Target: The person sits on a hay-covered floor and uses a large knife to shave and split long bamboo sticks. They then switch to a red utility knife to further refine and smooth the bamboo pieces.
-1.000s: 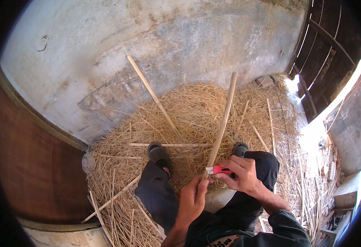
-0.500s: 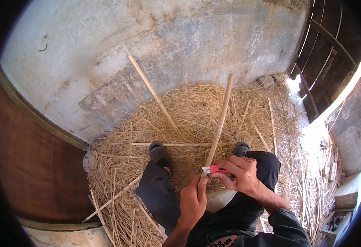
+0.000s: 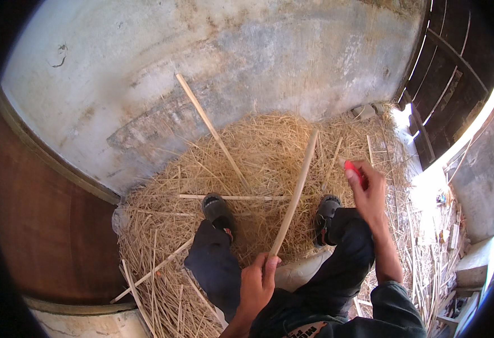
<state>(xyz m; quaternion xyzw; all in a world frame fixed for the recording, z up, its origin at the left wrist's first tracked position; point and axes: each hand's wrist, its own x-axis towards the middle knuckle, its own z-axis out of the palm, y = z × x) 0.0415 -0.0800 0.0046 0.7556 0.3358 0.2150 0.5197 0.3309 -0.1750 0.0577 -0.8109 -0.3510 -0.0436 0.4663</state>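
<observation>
My left hand is closed around the lower end of a long, slightly bent bamboo strip. The strip slants up and away from me, its far end above the shavings. To the right of the strip, and apart from it, my right hand grips a red-handled cutter knife. The cutter's pale blade end points left, and its handle is partly hidden by my fingers.
Pale shavings cover the floor around my sandalled feet. A straight strip leans toward the stained wall. Another strip lies across the floor before my feet. A brown panel stands left; dark planks stand far right.
My right hand and the cutter have left the strip near my left hand and moved up and right, away from me. The bamboo strip's far end has dropped lower, with my left hand slightly lower too.
</observation>
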